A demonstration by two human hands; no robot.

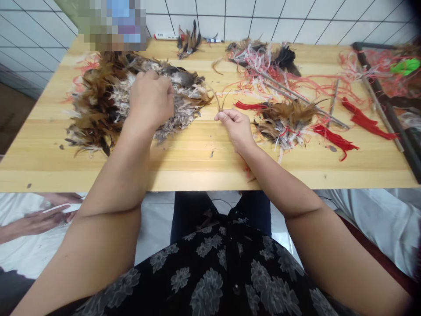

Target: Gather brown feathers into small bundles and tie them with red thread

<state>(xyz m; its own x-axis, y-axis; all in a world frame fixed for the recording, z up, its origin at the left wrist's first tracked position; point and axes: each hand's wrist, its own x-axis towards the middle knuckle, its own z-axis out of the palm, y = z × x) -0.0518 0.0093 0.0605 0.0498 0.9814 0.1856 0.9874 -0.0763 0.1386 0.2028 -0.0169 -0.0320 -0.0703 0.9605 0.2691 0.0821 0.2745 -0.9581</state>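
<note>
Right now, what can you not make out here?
- What the left hand touches, head view: hidden by the hand itself.
- Black frame, head view: cut off by right edge.
- Lettering on red-tipped marker, head view: too small.
- What is beyond the feather pile, head view: obscured by pixelation.

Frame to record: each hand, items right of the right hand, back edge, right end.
left hand: at the large feather pile, grip hidden
right hand: pinching slim feathers above the table
right of right hand: feather bundle, red tassels
back edge: red-and-white marker, small feather tuft
right end: dark frame
</note>
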